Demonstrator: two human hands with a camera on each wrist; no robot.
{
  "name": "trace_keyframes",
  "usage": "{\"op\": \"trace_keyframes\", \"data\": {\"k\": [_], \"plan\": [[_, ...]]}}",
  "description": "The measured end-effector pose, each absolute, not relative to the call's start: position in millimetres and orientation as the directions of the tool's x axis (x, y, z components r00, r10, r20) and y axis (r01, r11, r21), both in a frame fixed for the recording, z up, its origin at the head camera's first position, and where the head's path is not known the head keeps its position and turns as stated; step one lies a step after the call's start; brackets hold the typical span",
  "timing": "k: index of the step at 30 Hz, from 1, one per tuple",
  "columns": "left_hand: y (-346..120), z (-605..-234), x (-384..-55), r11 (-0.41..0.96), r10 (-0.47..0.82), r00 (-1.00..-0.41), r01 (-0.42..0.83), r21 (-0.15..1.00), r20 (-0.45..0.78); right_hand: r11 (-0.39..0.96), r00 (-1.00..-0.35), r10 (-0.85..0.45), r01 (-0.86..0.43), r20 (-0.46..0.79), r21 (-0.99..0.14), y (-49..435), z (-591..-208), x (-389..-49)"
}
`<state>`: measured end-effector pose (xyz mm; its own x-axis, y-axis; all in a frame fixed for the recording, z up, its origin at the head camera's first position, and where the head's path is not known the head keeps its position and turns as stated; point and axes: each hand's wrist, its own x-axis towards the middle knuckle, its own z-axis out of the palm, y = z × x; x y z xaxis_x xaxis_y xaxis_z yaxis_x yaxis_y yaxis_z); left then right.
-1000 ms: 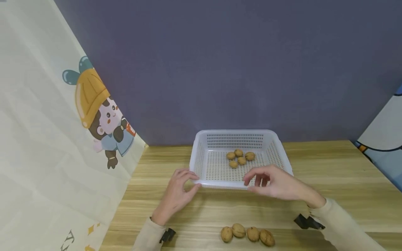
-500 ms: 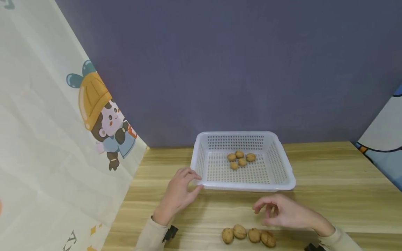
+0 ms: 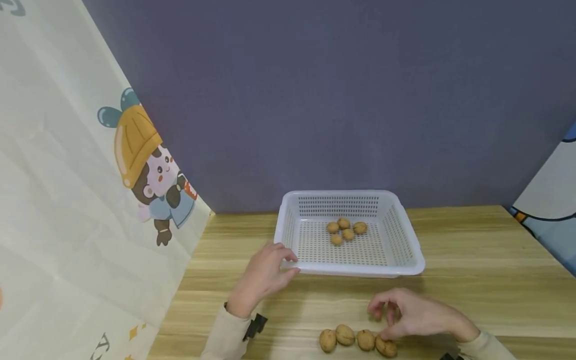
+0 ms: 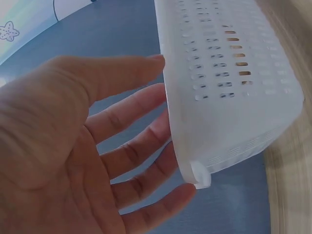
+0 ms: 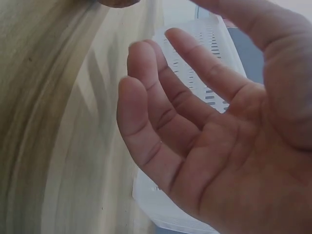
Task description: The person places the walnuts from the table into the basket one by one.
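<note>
A white perforated plastic basket (image 3: 355, 270) stands on the wooden table, with several walnuts (image 3: 348, 234) grouped on its floor. At its near left corner my left hand (image 3: 265, 272) holds the rim; in the left wrist view the thumb (image 4: 131, 70) lies at the outer side and the fingertips go behind the edge. Several more walnuts (image 3: 345, 335) lie in a row near me. Over the right end of that row hovers my right hand (image 3: 414, 312), fingers loosely bent and palm holding nothing, its thumb overlapping the rightmost walnut (image 3: 386, 346).
The wooden table (image 3: 477, 265) extends to both sides of the basket. Behind it rises a dark blue-grey panel (image 3: 333, 100). A pale sheet with a cartoon figure (image 3: 155, 175) borders the left, and another printed sheet (image 3: 549, 200) the right.
My right hand has left the basket's near rim and come down toward me to the walnut row. My left hand stays at the basket corner. The walnuts keep their places.
</note>
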<state>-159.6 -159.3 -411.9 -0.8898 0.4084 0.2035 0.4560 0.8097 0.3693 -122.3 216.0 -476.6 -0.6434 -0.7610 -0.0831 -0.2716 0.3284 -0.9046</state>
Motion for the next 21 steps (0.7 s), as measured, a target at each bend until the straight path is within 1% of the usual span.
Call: {"op": "trace_keyframes", "data": {"k": [6,12,19,21], "plan": [[-159.8,-412.2,-158.1,0.812,0.419,-0.883,0.469,0.347,0.213,0.328,-0.644,-0.759,-0.244,-0.101,-0.913,213.4,-481.8,-120.6],[-159.8,-414.7,-158.6,0.813,0.424,-0.878,0.477,0.334,0.222,0.316,-0.621,-0.774,-0.207,-0.125,-0.926,213.6,-483.2,-119.5],[-160.2,-415.8,-158.8,0.809,0.421,-0.878,0.477,0.344,0.228,0.264,-0.53,-0.839,-0.201,-0.121,-0.943,218.5,-482.1,-120.3],[-160.0,-415.9,-158.8,0.806,0.423,-0.877,0.479,0.346,0.229,0.253,-0.515,-0.849,-0.194,-0.121,-0.948,219.1,-481.9,-120.9]]}}
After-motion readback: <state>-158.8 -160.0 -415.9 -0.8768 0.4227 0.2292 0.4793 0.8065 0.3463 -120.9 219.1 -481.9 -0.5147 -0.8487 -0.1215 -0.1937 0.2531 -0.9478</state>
